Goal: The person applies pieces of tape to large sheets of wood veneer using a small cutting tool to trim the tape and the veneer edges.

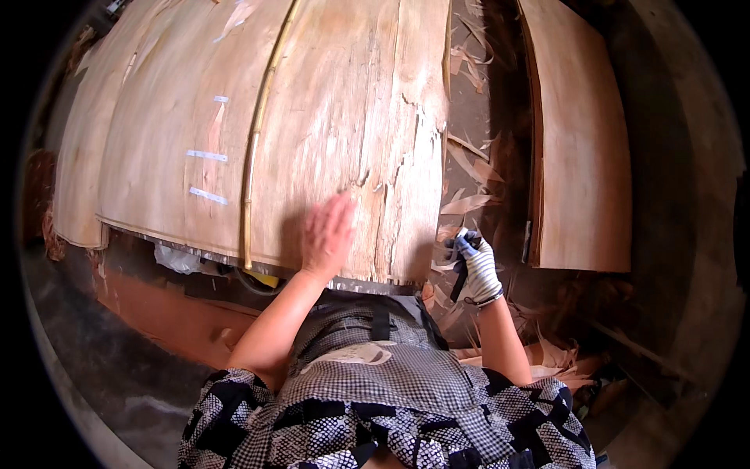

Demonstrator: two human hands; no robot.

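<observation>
A pale wood veneer sheet (328, 102) lies in front of me, with ragged cracks and splits along its right part. My left hand (328, 232) is bare and spread flat on or just over the sheet, left of the cracks; its fingers are slightly blurred. Beyond the sheet's right edge is my right hand (480, 268), in a striped white-and-blue glove. Its fingers are closed round a slim black tool (459, 283), whose exact kind I cannot make out. A bamboo stick (254, 148) lies lengthwise on the veneer, left of my left hand.
Short white tape strips (207, 155) stick to the veneer on the left. A second stack of wood sheets (582, 148) stands to the right. Between them, torn veneer scraps (466, 205) litter the floor. Below the near left edge are a reddish-brown sheet (168, 309) and clear plastic (178, 259).
</observation>
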